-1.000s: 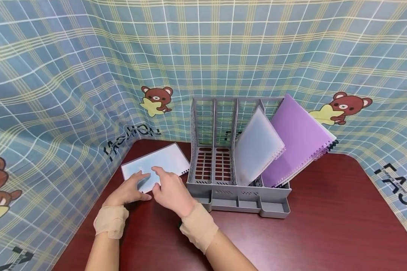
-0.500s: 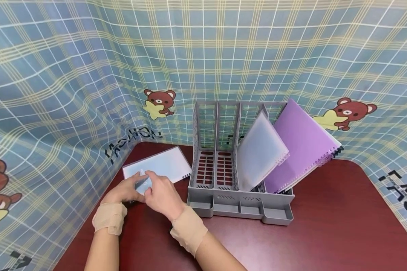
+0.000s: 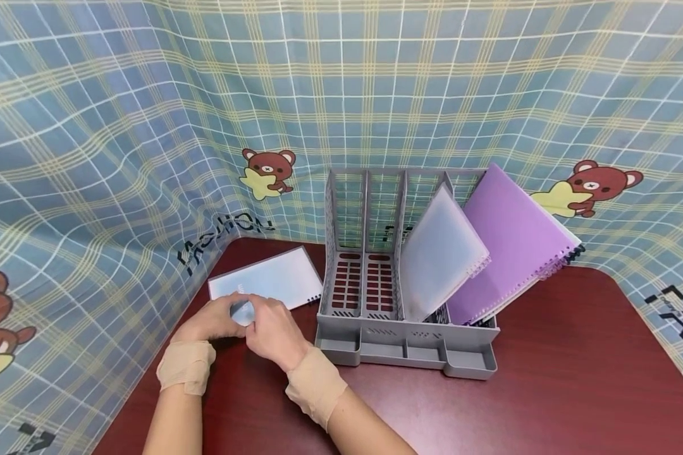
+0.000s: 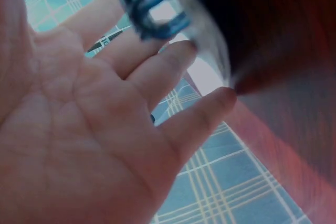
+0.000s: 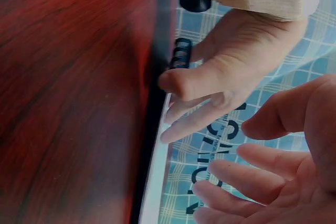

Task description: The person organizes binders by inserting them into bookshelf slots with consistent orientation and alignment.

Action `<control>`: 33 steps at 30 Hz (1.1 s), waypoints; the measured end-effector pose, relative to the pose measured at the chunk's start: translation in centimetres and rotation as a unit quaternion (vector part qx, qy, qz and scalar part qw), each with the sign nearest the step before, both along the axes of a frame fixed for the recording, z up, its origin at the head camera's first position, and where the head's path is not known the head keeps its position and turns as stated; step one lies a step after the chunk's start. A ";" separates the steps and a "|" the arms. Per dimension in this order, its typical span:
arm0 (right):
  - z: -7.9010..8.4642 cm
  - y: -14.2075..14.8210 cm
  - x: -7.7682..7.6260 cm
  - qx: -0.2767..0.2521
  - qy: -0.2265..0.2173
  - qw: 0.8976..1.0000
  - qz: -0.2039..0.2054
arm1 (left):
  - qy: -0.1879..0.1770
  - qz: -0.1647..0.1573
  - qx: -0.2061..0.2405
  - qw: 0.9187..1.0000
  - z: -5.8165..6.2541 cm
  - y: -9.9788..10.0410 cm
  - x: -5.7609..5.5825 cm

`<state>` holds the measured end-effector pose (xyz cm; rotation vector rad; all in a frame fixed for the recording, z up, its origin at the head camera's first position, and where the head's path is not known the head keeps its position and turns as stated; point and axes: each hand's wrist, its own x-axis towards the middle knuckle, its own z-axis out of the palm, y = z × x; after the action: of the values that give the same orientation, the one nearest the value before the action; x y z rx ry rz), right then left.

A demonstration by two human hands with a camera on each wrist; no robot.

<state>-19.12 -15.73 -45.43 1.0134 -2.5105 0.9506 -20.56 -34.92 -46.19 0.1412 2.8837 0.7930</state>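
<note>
A pale blue spiral notebook (image 3: pixel 279 275) lies at the left of the table, its dark coil (image 5: pixel 181 53) along the near edge. My left hand (image 3: pixel 210 319) is over the notebook's left end, thumb at the coil and fingers reaching across the cover. The left wrist view shows this hand's fingers (image 4: pixel 173 59) spread along the notebook's pale end. Close beside it, my right hand (image 3: pixel 273 328) arches over the near edge; in the right wrist view its fingers (image 5: pixel 247 177) are relaxed and hold nothing.
A grey file rack (image 3: pixel 370 328) with small front trays stands right of the notebook. It holds a translucent notebook (image 3: pixel 441 259) and a purple notebook (image 3: pixel 506 246), both leaning right. Plaid cloth (image 3: pixel 364 95) hangs behind and at the left of the red-brown table (image 3: pixel 546 379).
My hands have drawn closer together over the notebook's near edge, the left thumb coming to the coil and the right hand shifting left. The notebook looks unmoved; the head view has shifted slightly.
</note>
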 end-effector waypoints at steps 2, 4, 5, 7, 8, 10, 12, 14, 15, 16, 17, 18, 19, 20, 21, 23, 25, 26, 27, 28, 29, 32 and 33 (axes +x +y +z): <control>-0.2 -0.2 -0.1 0.018 0.014 1.000 -0.008 | 0.001 -0.003 -0.002 1.000 0.3 0.1 0.0; -0.6 -0.3 -0.3 0.044 0.022 0.999 -0.018 | -0.006 -0.006 -0.001 1.000 0.6 0.1 0.0; -0.8 -0.4 -0.3 0.061 0.024 0.998 -0.024 | -0.012 -0.006 -0.001 1.000 0.8 0.1 0.1; -1.2 -0.5 -0.4 0.098 0.024 0.994 -0.039 | -0.026 -0.010 0.001 1.000 1.0 0.0 0.2; -1.4 -0.6 -0.4 0.116 0.018 0.992 -0.047 | -0.035 -0.012 0.002 0.999 1.1 -0.1 0.3; -1.7 -0.7 -0.5 0.153 0.005 0.986 -0.063 | -0.051 -0.011 0.004 0.999 1.3 -0.3 0.5; -2.0 -0.8 -0.6 0.186 -0.016 0.979 -0.076 | -0.060 -0.011 0.009 0.998 1.4 -0.6 0.6; -2.1 -1.0 -0.7 0.218 -0.043 0.972 -0.082 | -0.067 -0.010 0.018 0.998 1.5 -0.8 0.8; -2.2 -1.0 -0.8 0.233 -0.056 0.967 -0.082 | -0.069 -0.010 0.022 0.997 1.6 -0.9 0.8; -2.2 -1.0 -0.9 0.243 -0.068 0.964 -0.081 | -0.070 -0.009 0.026 0.997 1.6 -0.9 0.9; -2.3 -1.1 -1.0 0.252 -0.080 0.961 -0.080 | -0.071 -0.010 0.029 0.997 1.6 -1.0 0.9; -2.3 -1.1 -1.1 0.257 -0.088 0.959 -0.079 | -0.072 -0.014 0.032 0.997 1.7 -1.0 1.0; -2.3 -1.1 -1.1 0.261 -0.096 0.957 -0.079 | -0.072 -0.016 0.033 0.997 1.7 -1.0 1.0; -2.3 -1.1 -1.3 0.263 -0.101 0.956 -0.080 | -0.072 -0.018 0.034 0.997 1.7 -1.0 1.0; -2.3 -1.1 -1.4 0.262 -0.103 0.956 -0.082 | -0.071 -0.018 0.035 0.997 1.7 -1.0 1.0; -2.3 -1.1 -1.6 0.259 -0.106 0.956 -0.086 | -0.070 -0.019 0.036 0.997 1.8 -1.0 1.0; -2.3 -1.2 -1.8 0.262 -0.108 0.955 -0.090 | -0.071 -0.015 0.034 0.997 2.0 -0.8 1.2; -2.4 -1.3 -1.8 0.264 -0.108 0.954 -0.091 | -0.073 -0.013 0.033 0.997 2.1 -0.7 1.3; -2.4 -1.4 -1.9 0.266 -0.108 0.953 -0.091 | -0.074 -0.011 0.031 0.997 2.3 -0.6 1.3; -2.5 -1.5 -1.9 0.269 -0.107 0.953 -0.090 | -0.074 -0.010 0.029 0.997 2.4 -0.5 1.4; -2.6 -1.6 -1.9 0.273 -0.105 0.952 -0.090 | -0.076 -0.005 0.027 0.997 2.6 -0.4 1.6; -2.6 -1.8 -1.8 0.277 -0.103 0.951 -0.088 | -0.071 0.004 0.014 0.997 2.9 -0.1 1.8; -2.5 -1.9 -1.8 0.275 -0.104 0.952 -0.086 | -0.065 0.006 0.003 0.998 2.9 0.0 1.8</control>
<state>-20.90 -17.59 -47.96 0.8389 -3.0707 0.3163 -18.75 -34.91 -43.24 0.0709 2.7632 0.7833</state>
